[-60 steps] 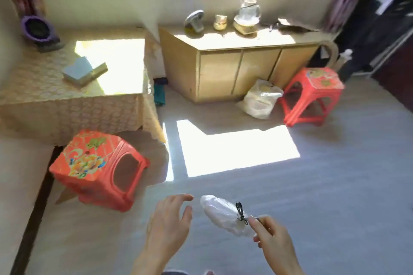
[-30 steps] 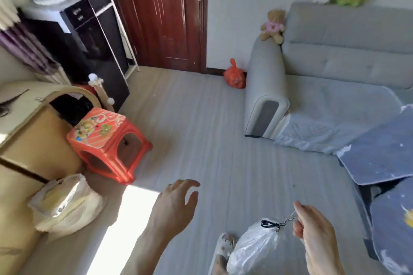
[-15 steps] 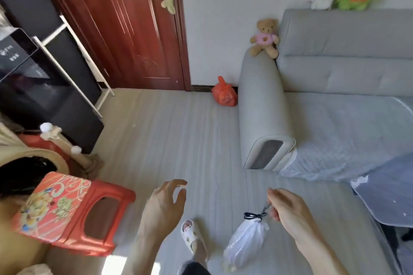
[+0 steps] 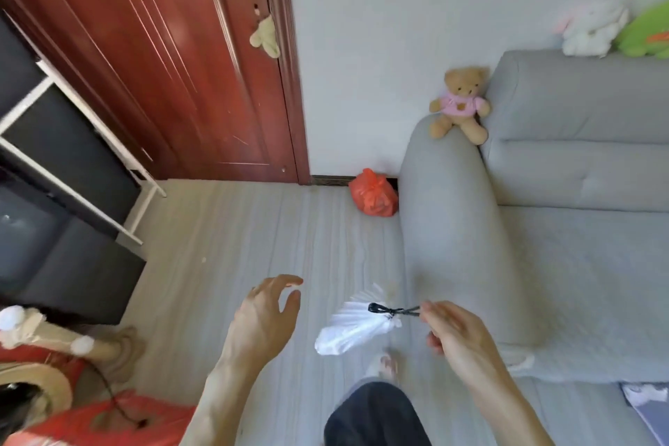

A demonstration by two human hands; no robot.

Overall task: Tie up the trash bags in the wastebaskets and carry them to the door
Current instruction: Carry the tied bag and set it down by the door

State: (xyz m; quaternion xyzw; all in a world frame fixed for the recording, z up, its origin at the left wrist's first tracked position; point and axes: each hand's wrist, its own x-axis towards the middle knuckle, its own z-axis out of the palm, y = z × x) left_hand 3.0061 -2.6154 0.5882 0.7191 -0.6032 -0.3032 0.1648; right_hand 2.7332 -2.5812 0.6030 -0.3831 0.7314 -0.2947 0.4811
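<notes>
1. Right hand (image 4: pixel 457 334) pinches the white bag's (image 4: pixel 356 329) black tie (image 4: pixel 394 310); the bag hangs above the floor (image 4: pixel 253 228).
2. Left hand (image 4: pixel 264 317) is empty, fingers spread.
3. Hold the pinch firm; set it beside the red bag (image 4: pixel 374 195) by the door (image 4: pixel 181 65).

The white bag (image 4: pixel 356 331) is small, thin and crinkled, its neck cinched shut with a black tie (image 4: pixel 392 310) knotted in a bow. It hangs in the air above the floor (image 4: pixel 235 246), swung out slantwise with its bottom down and to the left, and the right hand (image 4: pixel 456 333) pinches one loop of the tie. The orange bag (image 4: pixel 374 194) is knotted at the top and sits upright at the floor's far edge, against the wall, just right of the closed red-brown door (image 4: pixel 163 65).
</notes>
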